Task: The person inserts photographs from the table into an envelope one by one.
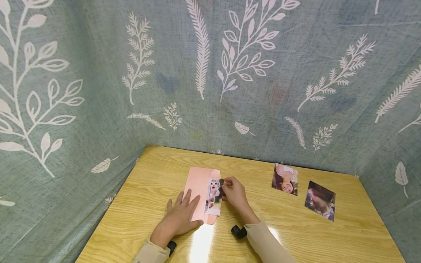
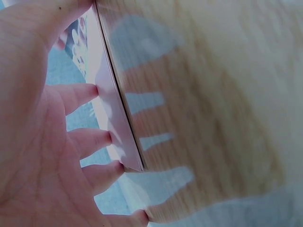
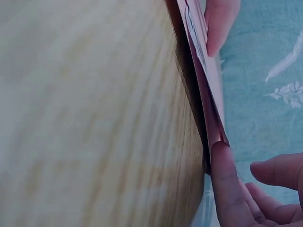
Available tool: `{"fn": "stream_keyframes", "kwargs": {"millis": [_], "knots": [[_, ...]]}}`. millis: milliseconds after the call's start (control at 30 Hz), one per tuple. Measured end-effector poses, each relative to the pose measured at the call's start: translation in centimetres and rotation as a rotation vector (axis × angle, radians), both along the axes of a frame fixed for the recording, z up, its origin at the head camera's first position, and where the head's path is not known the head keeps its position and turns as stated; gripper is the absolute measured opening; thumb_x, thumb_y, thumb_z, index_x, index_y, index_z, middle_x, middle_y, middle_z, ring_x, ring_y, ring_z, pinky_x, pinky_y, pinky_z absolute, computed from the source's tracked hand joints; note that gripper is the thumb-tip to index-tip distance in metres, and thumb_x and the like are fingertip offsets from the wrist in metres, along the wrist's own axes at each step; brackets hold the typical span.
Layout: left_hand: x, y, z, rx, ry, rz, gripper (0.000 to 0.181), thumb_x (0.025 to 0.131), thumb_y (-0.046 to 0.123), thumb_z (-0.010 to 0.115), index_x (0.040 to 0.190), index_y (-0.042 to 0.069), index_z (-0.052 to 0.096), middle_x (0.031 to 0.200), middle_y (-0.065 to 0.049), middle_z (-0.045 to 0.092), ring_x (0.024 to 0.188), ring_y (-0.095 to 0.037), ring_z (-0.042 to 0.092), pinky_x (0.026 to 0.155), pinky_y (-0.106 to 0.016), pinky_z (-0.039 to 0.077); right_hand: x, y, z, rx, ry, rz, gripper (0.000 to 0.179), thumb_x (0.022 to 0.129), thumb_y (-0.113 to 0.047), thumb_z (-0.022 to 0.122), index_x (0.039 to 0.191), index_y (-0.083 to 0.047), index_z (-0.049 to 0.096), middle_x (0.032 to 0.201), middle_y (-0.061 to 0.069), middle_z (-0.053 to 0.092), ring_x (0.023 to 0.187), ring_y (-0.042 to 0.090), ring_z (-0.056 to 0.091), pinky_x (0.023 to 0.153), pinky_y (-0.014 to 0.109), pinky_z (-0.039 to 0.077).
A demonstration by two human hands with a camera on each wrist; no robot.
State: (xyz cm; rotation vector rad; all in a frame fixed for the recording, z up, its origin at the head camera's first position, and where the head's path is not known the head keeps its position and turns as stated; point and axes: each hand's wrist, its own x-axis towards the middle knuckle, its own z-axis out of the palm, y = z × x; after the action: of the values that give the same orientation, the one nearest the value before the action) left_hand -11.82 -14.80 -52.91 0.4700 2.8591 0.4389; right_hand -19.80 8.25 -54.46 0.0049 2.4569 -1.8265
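text: none legible | labels, brands: none | numbers: none | signs: none

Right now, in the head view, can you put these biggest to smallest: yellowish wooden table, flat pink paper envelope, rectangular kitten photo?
1. Yellowish wooden table
2. Flat pink paper envelope, partly covered
3. Rectangular kitten photo, counting only what shows

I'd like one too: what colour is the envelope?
The envelope is light pink; the head view shows it best.
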Motion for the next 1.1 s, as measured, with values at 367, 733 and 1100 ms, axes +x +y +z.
{"fn": "stream_keyframes", "kwargs": {"millis": [367, 733, 1100], "knots": [[-0.1, -0.1, -0.2, 0.005, -0.005, 0.003, 0.088, 0.088, 0.063, 0.065, 0.158, 0.02, 0.034, 0.164, -0.019, 0.017, 0.148, -0.046, 0.014, 0.105, -0.078, 0.013, 1.5, 0.8, 0.1, -0.1, -0.063, 0.035, 0.026, 0.096, 0.001, 0.059, 0.12, 0.011, 0.058, 0.097, 0.018, 0.064, 0.074, 0.023, 0.069, 0.061, 0.035, 0.06], [-0.1, 0.0, 0.0, 0.014, -0.02, 0.014, 0.088, 0.088, 0.063, 0.065, 0.158, 0.02, 0.034, 0.164, -0.018, 0.016, 0.148, -0.045, 0.012, 0.105, -0.078, 0.012, 2.8, 1.4, 0.1, -0.162, -0.047, 0.103, 0.027, 0.098, 0.004, 0.058, 0.122, 0.014, 0.055, 0.102, 0.025, 0.067, 0.08, 0.032, 0.07, 0.067, 0.039, 0.06], [0.0, 0.0, 0.0, -0.001, -0.016, 0.008, 0.088, 0.088, 0.064, 0.064, 0.158, 0.02, 0.034, 0.164, -0.019, 0.017, 0.148, -0.045, 0.013, 0.105, -0.077, 0.014, 3.1, 1.7, -0.2, -0.157, -0.049, 0.123, 0.028, 0.098, 0.002, 0.059, 0.124, 0.013, 0.055, 0.105, 0.026, 0.069, 0.081, 0.031, 0.07, 0.069, 0.038, 0.06]]}}
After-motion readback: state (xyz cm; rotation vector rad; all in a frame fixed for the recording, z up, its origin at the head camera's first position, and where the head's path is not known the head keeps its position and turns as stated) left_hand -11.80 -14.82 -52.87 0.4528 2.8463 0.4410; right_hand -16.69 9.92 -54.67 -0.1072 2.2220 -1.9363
